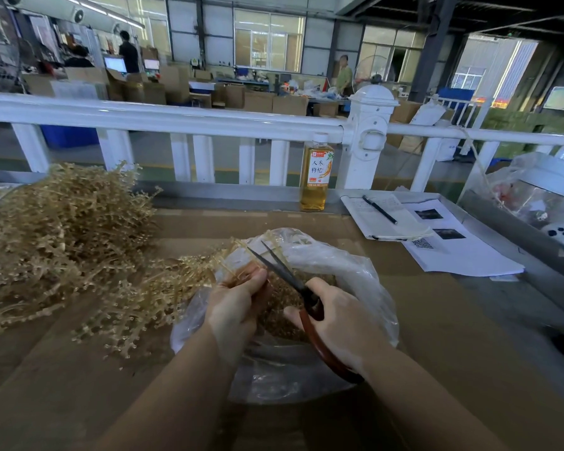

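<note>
My left hand grips a bunch of tan plastic sprigs over a clear plastic bag that holds cut tan pieces. My right hand holds dark scissors with red-brown handles. Their blades stand apart around the sprig stems, just right of my left thumb. A large heap of the same tan branched sprigs lies on the brown cardboard-covered table to the left.
A bottle of amber drink stands at the table's far edge by a white railing. A notebook with a pen and printed sheets lie at the right. Plastic-wrapped items fill the far right.
</note>
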A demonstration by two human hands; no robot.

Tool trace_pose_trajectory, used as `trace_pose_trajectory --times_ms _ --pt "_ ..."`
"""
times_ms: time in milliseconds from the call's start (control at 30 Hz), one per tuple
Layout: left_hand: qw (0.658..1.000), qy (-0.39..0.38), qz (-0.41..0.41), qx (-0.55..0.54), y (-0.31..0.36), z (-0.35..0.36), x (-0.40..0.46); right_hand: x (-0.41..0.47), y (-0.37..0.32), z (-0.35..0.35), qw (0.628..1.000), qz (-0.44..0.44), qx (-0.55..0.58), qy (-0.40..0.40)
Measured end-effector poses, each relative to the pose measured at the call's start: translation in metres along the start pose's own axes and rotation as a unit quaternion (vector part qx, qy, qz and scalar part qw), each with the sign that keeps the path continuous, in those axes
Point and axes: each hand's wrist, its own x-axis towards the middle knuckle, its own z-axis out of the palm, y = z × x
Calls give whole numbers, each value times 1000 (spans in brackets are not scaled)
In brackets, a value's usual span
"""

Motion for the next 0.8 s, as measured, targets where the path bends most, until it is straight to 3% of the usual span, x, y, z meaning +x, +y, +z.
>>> trace_pose_trajectory --times_ms 233,467,800 --pt "999 -28 -10 -32 -1 0 3 1 4 1 1000 -7 -12 -26" --pt "999 5 -5 -46 -2 5 3 1 5 -2 999 -12 -13 -48" --pt "999 -23 21 -7 -7 4 0 2 5 1 999 -9 -22 -47"
